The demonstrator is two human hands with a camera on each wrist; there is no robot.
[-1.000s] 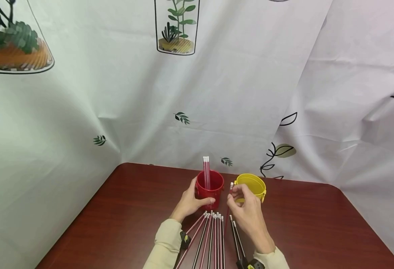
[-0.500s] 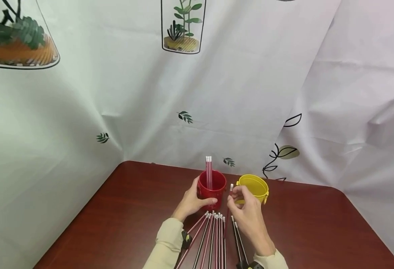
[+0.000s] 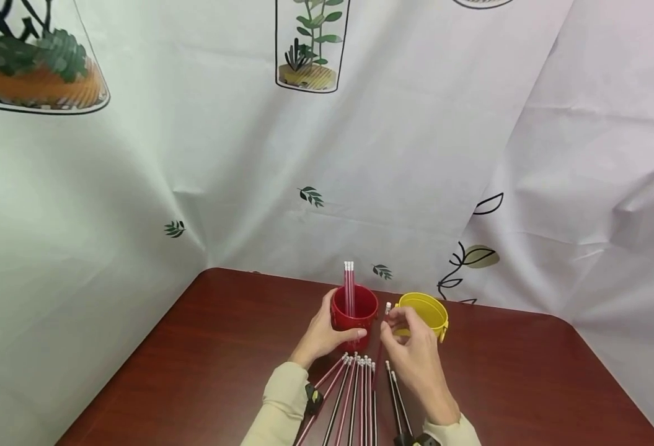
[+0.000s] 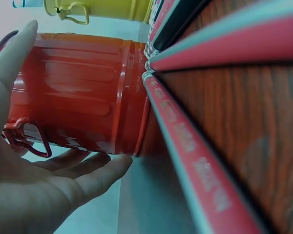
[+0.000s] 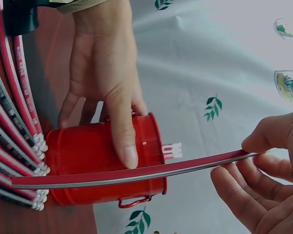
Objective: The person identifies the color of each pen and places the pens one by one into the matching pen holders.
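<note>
Reddish-brown table [image 3: 193, 371]: red bucket [image 3: 353, 325], yellow bucket [image 3: 427, 311], red and black pencils [image 3: 361, 402].

The left sleeve [image 3: 281, 399] is long and pale cream, with soft folds in the cloth. The right sleeve [image 3: 455, 432] is pale cream too. A small black box [image 3: 313, 401] with a bit of yellow sits at the left cuff. The left hand [image 3: 321, 337] and right hand [image 3: 418, 356] are bare.
</note>
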